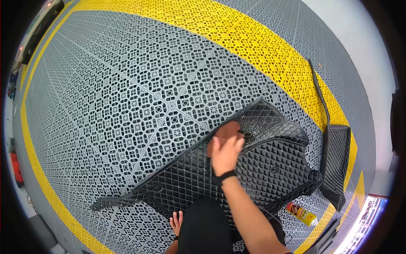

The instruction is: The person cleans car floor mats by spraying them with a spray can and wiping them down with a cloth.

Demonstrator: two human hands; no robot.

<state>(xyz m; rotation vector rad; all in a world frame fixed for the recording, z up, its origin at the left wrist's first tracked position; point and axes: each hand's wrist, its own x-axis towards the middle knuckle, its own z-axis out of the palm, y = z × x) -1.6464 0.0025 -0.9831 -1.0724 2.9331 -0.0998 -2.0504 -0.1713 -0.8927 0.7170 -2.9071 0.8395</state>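
Note:
A black quilted car floor mat [186,178] with raised edges lies on the floor in front of me. My right hand [227,154], with a dark band at the wrist, presses a reddish-brown cloth [229,129] against the mat near its far edge. The surface to the right of the cloth looks shiny. My left hand [176,222] rests by the mat's near edge with its visible fingers apart and nothing seen in them; my knee hides part of it. A yellow and red spray can [301,213] lies on its side just right of the mat.
Grey perforated floor tiles [139,84] with yellow stripes [237,31] surround the mat. Another black mat piece [337,152] lies at the right. My dark-clothed knee [206,226] covers part of the near edge. A vehicle [40,29] stands at the far left.

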